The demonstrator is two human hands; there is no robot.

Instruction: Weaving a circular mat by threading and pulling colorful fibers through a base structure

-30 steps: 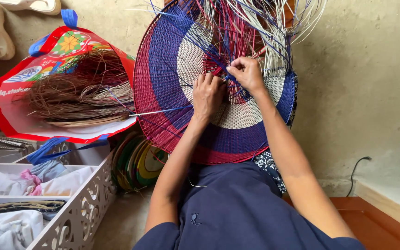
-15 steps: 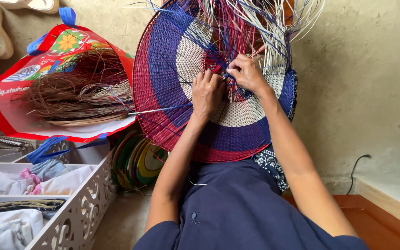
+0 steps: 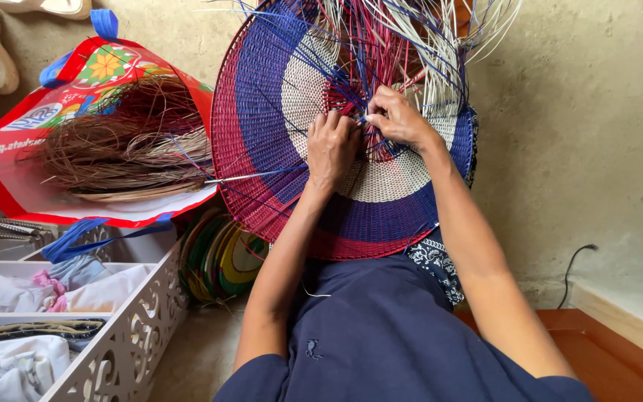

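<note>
While the woven disc stands on edge against the person's lap, both hands work at its centre. The left hand lies flat-knuckled on the disc's face, its fingers curled narrow around strands near the red middle. The right hand, just right of the left and touching the disc too, pinches a blue strand between thumb and fingertips. Loose strands in red, blue and cream fan upward from the disc's centre, past its top edge. Rings of red, blue and cream run outward on the disc.

Left of the disc, a red bag lies open, with a bundle of brown fibres inside. Below the disc's left edge, coloured coils lean upright. Further left of those stands a white tray holding folded cloths.
</note>
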